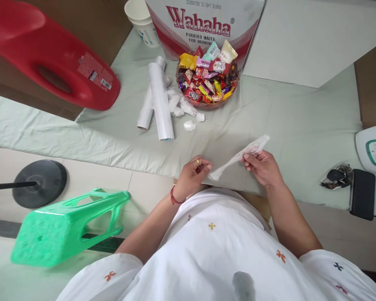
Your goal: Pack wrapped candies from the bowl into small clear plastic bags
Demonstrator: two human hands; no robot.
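Note:
My right hand (260, 167) pinches a thin, clear plastic bag (235, 159) between thumb and fingers. The bag is drawn out long and narrow, with faint pinkish marks near the grip, and hangs slanting over the table's front edge. Close to its lower left end is my left hand (196, 171), its thumb and fingers curled together; whether anything sits in that pinch is hidden. Farther back lie crumpled wads of clear plastic (189, 125) and two white rolls (161, 102), one resting across the other. A glass bowl (211, 105) heaped with wrapped candies (207, 79) stands beside them.
Behind the bowl is a Wahaha water carton (203, 25), with paper cups (142, 21) at its left. A big red jug (59, 58) occupies the left. Keys (336, 176), a black phone (362, 194) and a white bottle (374, 148) lie right. A green stool (72, 228) is on the floor.

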